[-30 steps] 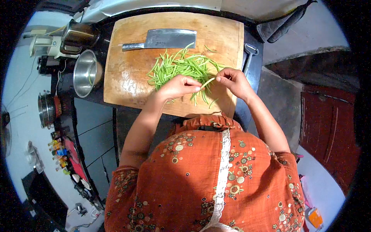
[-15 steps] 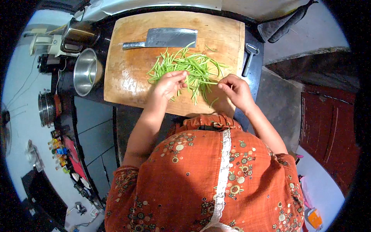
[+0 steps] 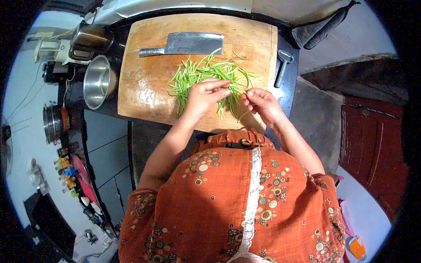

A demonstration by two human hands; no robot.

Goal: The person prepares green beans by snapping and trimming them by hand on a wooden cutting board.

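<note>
A loose heap of thin green vegetable strips lies on the wooden cutting board. Over its near part is my left hand, fingers stretched to the right and the thumb a little apart, with nothing plainly held. To the right of it, at the heap's edge, my right hand has thumb and fingertips pinched together. Green strips pass close by that pinch, and whether one is in it I cannot make out. A cleaver rests flat behind the heap, its handle pointing left.
Left of the board stands a steel bowl with a green strip inside. A metal peeler lies on the dark counter at right. Farther back on the left is a steel kettle. The board's front edge is close to my body.
My left hand has moved right across the heap, its fingers straightening. My right hand has shifted slightly left and nearer me; the strip that stuck out from its fingers no longer shows clearly.
</note>
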